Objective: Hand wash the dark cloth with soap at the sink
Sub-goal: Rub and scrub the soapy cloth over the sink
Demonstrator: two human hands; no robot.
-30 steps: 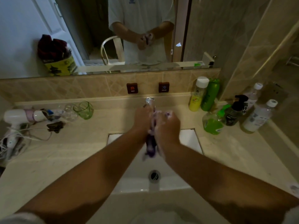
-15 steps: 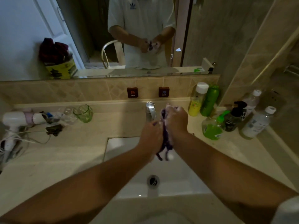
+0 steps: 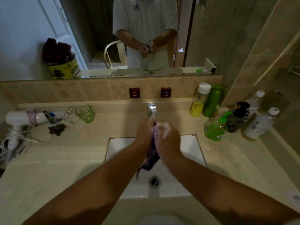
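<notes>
The dark cloth (image 3: 152, 153) was pinched between the two palms, held over the white sink (image 3: 191, 148) just in front of the tap (image 3: 152, 109). It ran lengthwise away from the body: its upper end was buried between the hands near the tap, and its loose lower end hung down toward the drain (image 3: 154, 181), a thin strand trailing off to the left. So the cloth lay to the right of the left hand (image 3: 144, 132) and to the left of the right hand (image 3: 168, 137), its long axis running roughly along the line between the forearms. Neither hand was clearly nearer to it, since both pressed against it from opposite sides.

The left hand was closed against the cloth, fingers curled round its far edge. The right hand was likewise clamped on it, its back and knuckles covered with white suds. How tightly the fingers gripped could not be told, because they were hidden on the inner side.

Whether water ran from the tap could not be made out. Judging by the lather, the soaping step looked well under way, and the rubbing would probably need the palms to slide against each other along the cloth's length. A bottle of green liquid (image 3: 214, 129) stood on the surface (image 3: 65, 159) to the right of the sink, well clear of the hands.
</notes>
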